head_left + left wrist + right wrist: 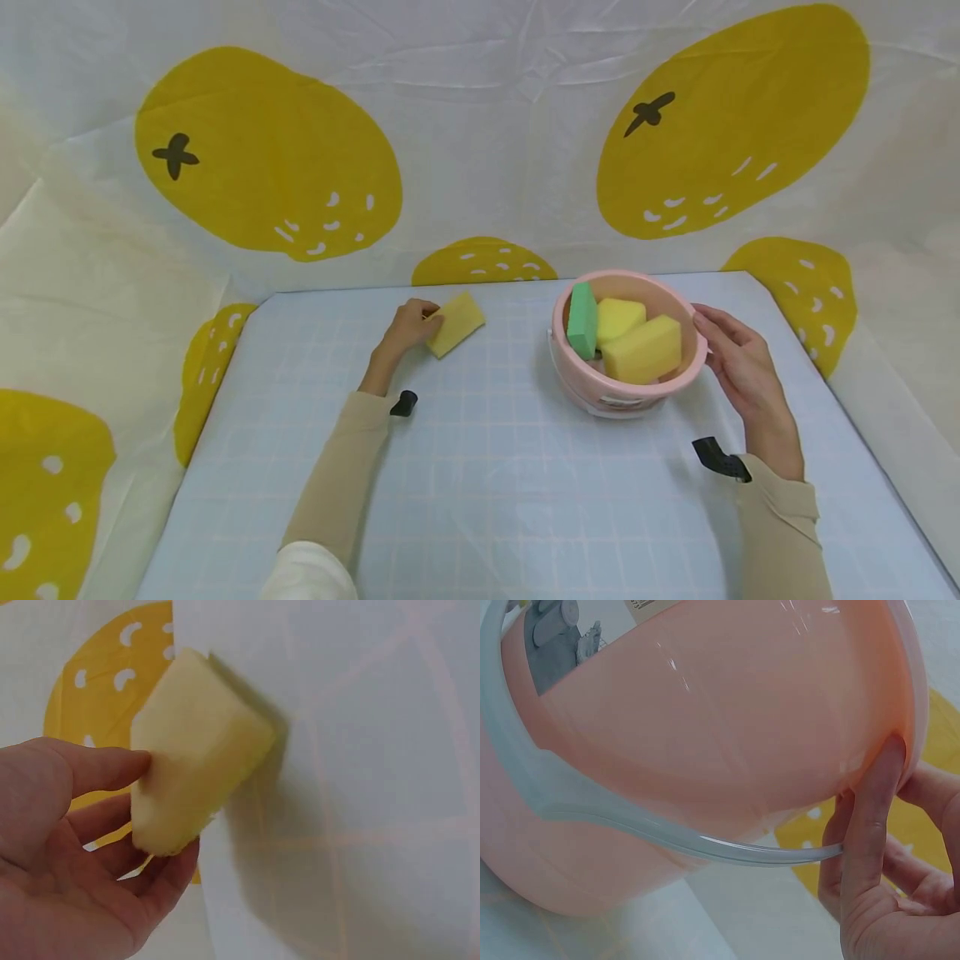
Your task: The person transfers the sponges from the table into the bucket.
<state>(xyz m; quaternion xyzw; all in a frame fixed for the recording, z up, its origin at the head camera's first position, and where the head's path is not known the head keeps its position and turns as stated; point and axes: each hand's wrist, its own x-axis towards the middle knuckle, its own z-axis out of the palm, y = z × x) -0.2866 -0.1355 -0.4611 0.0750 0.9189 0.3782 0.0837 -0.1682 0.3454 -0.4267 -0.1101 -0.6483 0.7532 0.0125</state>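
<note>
Between the thumb and fingers of my left hand (pixel 408 325) is a flat yellow sponge (pixel 461 325), pinched at one end. The left wrist view shows the sponge (pixel 195 750) tilted, its shadow falling on the tabletop. To the right, a pink bucket (pixel 652 292) holds a green sponge (pixel 582 322), a yellow sponge (pixel 619 318) and a larger yellow sponge block (pixel 643 350). My right hand (pixel 742 358) grips the bucket's rim on its right side. In the right wrist view, the bucket's pale handle (pixel 667 832) hangs against its outer wall and reaches my fingers.
A light blue checked cover (pixel 480 483) lies over the table. White sheeting with yellow fruit prints (pixel 270 158) rises behind it and along both sides. Black straps (pixel 720 460) stick out from my beige sleeves.
</note>
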